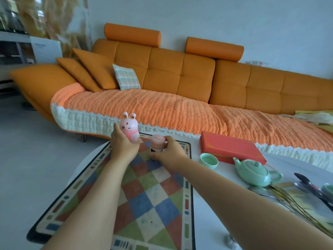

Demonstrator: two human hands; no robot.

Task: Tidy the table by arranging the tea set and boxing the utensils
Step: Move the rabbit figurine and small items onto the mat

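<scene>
My left hand (121,147) grips a pink rabbit figure (130,128) and holds it upright above the far end of the checkered mat (144,192). My right hand (168,152) is closed around a small pink-lidded jar (157,144) just to the right of the rabbit, low over the mat. On the white table to the right stand a pale green teapot (255,171) and a green teacup (209,160). A red box (230,147), shut, lies behind them. A pile of metal utensils (306,192) lies at the right edge.
The white table (207,213) runs under my arms. An orange sofa (180,78) with a knitted cover stands just beyond the table's far edge. A second green cup (328,188) shows partly at the far right. Grey floor lies to the left.
</scene>
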